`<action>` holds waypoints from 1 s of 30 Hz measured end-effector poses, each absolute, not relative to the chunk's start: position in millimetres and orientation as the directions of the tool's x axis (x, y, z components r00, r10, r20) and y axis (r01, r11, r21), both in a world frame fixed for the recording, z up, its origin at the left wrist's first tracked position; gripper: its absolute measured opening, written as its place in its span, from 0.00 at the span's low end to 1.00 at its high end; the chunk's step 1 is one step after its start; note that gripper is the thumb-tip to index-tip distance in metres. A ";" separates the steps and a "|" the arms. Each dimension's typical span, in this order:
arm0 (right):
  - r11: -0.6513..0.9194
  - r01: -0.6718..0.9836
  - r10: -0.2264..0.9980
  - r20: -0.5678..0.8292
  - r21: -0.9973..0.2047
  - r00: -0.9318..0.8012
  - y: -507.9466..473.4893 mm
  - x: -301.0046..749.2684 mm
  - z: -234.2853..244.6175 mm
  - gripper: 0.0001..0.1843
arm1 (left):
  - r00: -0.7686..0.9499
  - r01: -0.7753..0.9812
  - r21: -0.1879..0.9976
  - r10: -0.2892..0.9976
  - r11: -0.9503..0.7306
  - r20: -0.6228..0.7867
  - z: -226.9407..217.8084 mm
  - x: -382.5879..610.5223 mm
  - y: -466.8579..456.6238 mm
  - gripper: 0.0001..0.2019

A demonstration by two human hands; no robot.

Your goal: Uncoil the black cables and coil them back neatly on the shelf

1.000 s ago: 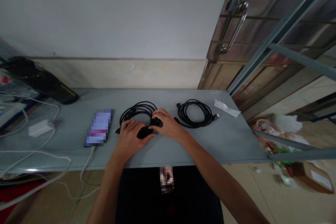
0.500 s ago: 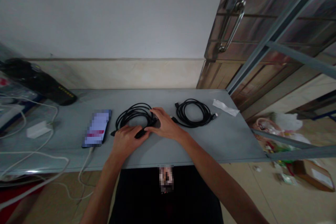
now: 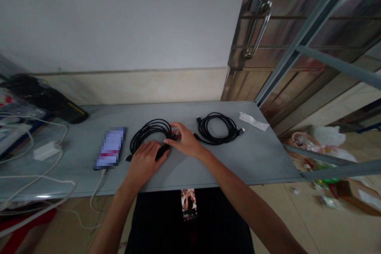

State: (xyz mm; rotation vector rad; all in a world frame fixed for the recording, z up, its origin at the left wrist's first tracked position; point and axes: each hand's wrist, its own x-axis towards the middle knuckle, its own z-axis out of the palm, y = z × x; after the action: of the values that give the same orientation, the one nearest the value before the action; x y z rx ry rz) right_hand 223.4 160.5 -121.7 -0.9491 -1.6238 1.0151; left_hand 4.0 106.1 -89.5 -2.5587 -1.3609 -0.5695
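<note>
A coil of black cable point(image 3: 137, 135) lies on the grey table, with a plug point(image 3: 129, 158) poking out at its lower left. My left hand point(image 3: 146, 159) rests on the near-left side of the coil, its fingers curled over the strands. At the coil's right side, my right hand point(image 3: 185, 139) has thumb and fingers closed around the bundled strands. A dark thicker piece point(image 3: 162, 151) shows between the hands; its kind is unclear. To the right, a second black cable point(image 3: 232, 127) lies coiled with its plugs showing.
A phone point(image 3: 110, 149) with a white cord lies left of the coil. Further left are a white adapter point(image 3: 47, 151) and a black bottle point(image 3: 64, 105). A crumpled white strip point(image 3: 254, 121) lies at the right, near the metal frame point(image 3: 309, 27). Another lit screen point(image 3: 189, 205) is on my lap.
The view has shifted slightly. My left fingers have flattened a little over the near strands, and my right hand stays gripping the coil's right side. The second coil has not moved.
</note>
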 end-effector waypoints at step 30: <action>-0.166 -0.430 0.937 -0.005 -0.887 -0.350 167.3 220.6 -109.3 0.39 | 0.350 0.807 0.287 0.809 -0.517 0.473 -101.7 -38.5 138.1 0.32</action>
State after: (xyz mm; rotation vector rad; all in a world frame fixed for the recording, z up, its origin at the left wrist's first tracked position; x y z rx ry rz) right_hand 220.6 167.3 -109.3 -0.7247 -1.0348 1.7105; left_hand -38.5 138.1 -101.7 -2.5843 -1.5454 -0.9081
